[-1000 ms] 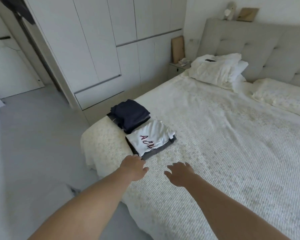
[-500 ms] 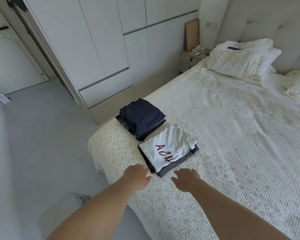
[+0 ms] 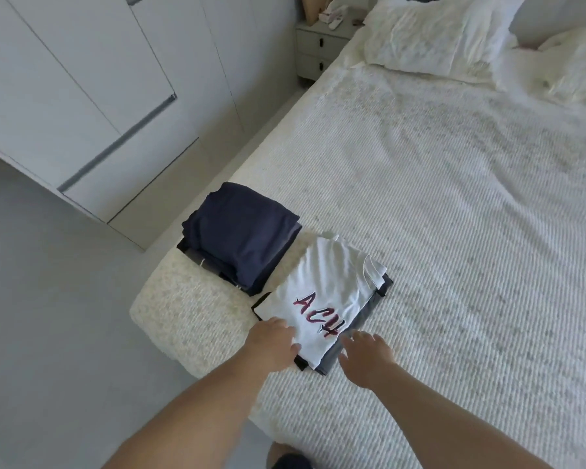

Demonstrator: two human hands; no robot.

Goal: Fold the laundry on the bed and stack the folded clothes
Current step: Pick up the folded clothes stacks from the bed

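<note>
A person's left hand (image 3: 273,343) rests on the near left corner of a folded white T-shirt with red lettering (image 3: 322,299), fingers bent over its edge; whether they pinch the cloth cannot be told. The right hand (image 3: 366,355) hovers just beside the near right corner, fingers spread and relaxed, holding nothing, its fingertips over the dark grey folded garment (image 3: 359,328) under the shirt. Both bare forearms reach in from the bottom of the view.

The white shirt tops a small stack near the foot corner of the bed, its long axis running diagonally from the hands up and to the right, toward the pillows; the red letters read along the near end. Just beside it, toward the wardrobe, sits a second stack of folded navy blue clothes (image 3: 241,235), lying along the same diagonal.

Both stacks lie on a cream textured woven bedspread (image 3: 454,231). Two rumpled white pillows (image 3: 437,35) lie at the far end. A pale bedside cabinet with two drawers (image 3: 315,45) stands beside the bed. A white built-in wardrobe (image 3: 99,79) lines the left wall above a light grey floor (image 3: 48,316).
</note>
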